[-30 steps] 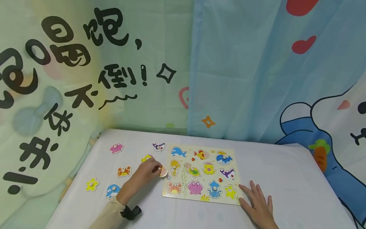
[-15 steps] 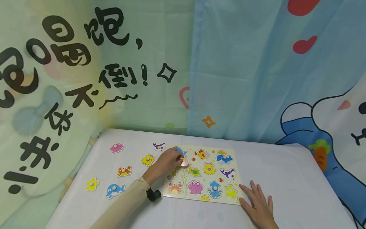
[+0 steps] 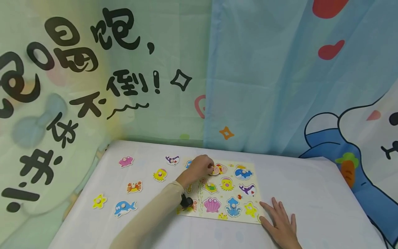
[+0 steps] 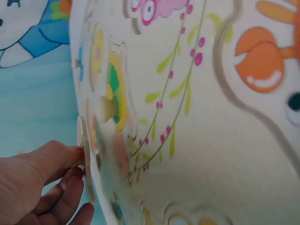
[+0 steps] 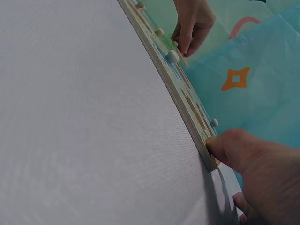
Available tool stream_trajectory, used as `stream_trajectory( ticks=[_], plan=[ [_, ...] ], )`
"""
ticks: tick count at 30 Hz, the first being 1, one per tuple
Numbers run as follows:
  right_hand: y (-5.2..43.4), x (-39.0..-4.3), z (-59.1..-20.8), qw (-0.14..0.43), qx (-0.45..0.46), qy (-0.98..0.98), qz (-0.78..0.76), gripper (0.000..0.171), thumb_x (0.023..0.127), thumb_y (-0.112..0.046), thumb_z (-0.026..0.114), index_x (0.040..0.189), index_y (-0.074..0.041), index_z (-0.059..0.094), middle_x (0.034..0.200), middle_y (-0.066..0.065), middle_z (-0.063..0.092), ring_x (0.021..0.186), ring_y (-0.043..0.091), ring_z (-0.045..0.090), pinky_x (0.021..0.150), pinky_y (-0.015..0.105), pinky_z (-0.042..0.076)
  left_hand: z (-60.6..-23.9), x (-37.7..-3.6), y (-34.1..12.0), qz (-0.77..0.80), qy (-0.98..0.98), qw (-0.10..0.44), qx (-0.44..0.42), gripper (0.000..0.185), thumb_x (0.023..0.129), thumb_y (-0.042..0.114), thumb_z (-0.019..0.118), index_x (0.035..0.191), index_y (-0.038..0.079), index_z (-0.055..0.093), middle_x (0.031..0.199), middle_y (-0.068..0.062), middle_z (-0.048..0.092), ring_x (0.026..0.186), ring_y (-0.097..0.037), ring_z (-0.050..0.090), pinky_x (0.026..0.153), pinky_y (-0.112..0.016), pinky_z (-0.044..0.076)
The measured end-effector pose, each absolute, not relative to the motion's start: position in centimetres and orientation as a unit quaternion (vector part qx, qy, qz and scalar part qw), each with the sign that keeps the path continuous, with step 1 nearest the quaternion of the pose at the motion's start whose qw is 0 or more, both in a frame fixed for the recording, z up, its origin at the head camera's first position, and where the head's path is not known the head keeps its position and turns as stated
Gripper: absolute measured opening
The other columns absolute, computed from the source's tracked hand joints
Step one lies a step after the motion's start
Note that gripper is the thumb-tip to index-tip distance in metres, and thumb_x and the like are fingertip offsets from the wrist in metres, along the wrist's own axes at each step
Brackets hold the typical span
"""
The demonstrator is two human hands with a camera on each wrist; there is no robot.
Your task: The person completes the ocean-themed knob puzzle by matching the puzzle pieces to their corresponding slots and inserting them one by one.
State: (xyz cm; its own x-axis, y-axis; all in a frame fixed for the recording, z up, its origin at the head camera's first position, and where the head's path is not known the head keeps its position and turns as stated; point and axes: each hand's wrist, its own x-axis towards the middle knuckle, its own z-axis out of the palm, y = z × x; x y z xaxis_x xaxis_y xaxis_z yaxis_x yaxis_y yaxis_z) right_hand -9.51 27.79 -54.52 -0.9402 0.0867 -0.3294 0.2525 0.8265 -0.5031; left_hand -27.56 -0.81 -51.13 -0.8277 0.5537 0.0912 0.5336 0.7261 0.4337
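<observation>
The left hand [image 3: 200, 167] curls its fingers [image 4: 56, 159] round a small round wooden puzzle piece [image 3: 215, 170] and pinches it by its edge. The piece is over the top row of the pale yellow wooden puzzle board [image 3: 248, 216], right beside the orange fish picture [image 3: 222, 168]. I cannot tell if the piece touches the board.

The right hand [image 3: 281, 223] lies flat with its fingers straight and spread. Its thumb [image 5: 220, 146] presses on the near right corner of the board.

The board lies on the white table [image 3: 311, 193]. It holds a blue whale piece [image 3: 243, 173] and a blue squid piece [image 3: 233, 205], each with a little knob. It also shows a pink shell [image 3: 212, 204] and a yellow star [image 3: 250, 208].

Loose pieces lie on the table to the left of the board: a pink shell piece [image 3: 125, 161], a yellow octopus piece [image 3: 160, 174], an orange crab piece [image 3: 134, 187], a yellow star piece [image 3: 99, 201] and a blue whale-shaped piece [image 3: 124, 208].
</observation>
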Motion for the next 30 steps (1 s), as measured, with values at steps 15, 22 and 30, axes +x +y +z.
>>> stream_trajectory(
  ticks=[15, 22, 30],
  plan=[
    [27.7, -9.7, -54.5, 0.160, 0.100, 0.943, -0.273, 0.065, 0.090, -0.049, 0.058, 0.144, -0.014, 0.042, 0.160, 0.026, 0.004, 0.146, 0.049, -0.007, 0.104, 0.071, -0.022, -52.7, -27.5, 2.7, 0.278, 0.937, 0.040, 0.207, 0.015, 0.091, 0.022, 0.067, 0.093, 0.011, 0.076, 0.090, 0.001, 0.069, 0.079, -0.011, 0.054, 0.075, -0.025, 0.044],
    [27.8, -9.6, -54.6, 0.165, 0.099, 0.943, -0.270, 0.066, 0.091, -0.050, 0.057, 0.145, -0.016, 0.042, 0.160, 0.026, 0.004, 0.146, 0.049, -0.008, 0.105, 0.070, -0.021, -52.5, -27.3, 3.2, 0.279, 0.941, 0.049, 0.186, 0.018, 0.092, 0.026, 0.066, 0.094, 0.012, 0.076, 0.089, 0.002, 0.069, 0.078, -0.011, 0.054, 0.073, -0.025, 0.043],
    [27.8, -9.6, -54.7, 0.157, 0.097, 0.944, -0.272, 0.065, 0.091, -0.048, 0.058, 0.144, -0.016, 0.041, 0.160, 0.026, 0.004, 0.146, 0.048, -0.008, 0.105, 0.070, -0.021, -52.1, -27.3, 3.2, 0.262, 0.946, 0.059, 0.182, 0.019, 0.093, 0.027, 0.065, 0.097, 0.012, 0.076, 0.092, 0.002, 0.068, 0.082, -0.012, 0.055, 0.077, -0.027, 0.045]
  ],
)
